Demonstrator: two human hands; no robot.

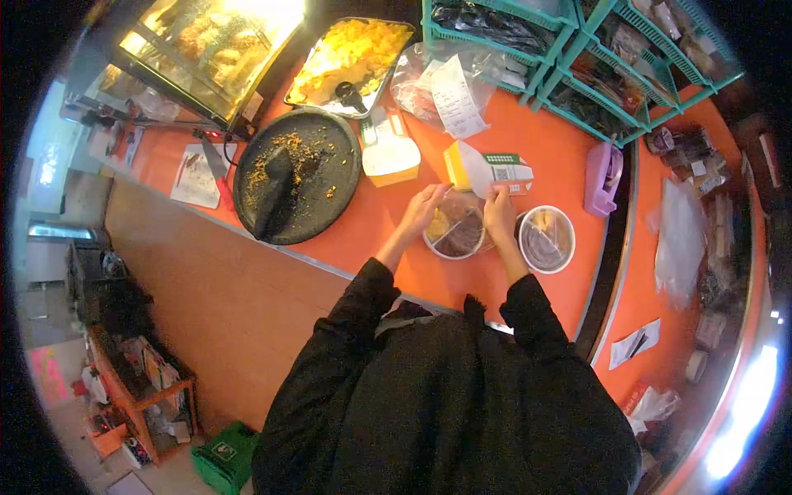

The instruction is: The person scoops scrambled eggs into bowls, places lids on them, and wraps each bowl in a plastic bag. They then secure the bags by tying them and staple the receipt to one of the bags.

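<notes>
Both hands are over the orange counter (pixel 412 285), at the far rim of a round bowl (pixel 458 235) that shows dark and yellowish contents under a clear cover. My left hand (pixel 422 216) is closed at the bowl's upper left edge. My right hand (pixel 499 216) pinches a thin translucent sheet (pixel 476 168) above the bowl's upper right edge. A second bowl (pixel 546 239) with a clear lid stands right of my right hand. Behind the hands lies a yellow, white and green carton (pixel 507 172). What the left fingertips hold is too small to tell.
Left of the hands are an open yellow-white box (pixel 391 158) and a black stone plate (pixel 334 157) with crumbs and a black utensil. Farther back stand a food tray (pixel 351 54), a lit display case (pixel 206 49) and teal baskets (pixel 569 74). A purple tape dispenser (pixel 603 180) stands right.
</notes>
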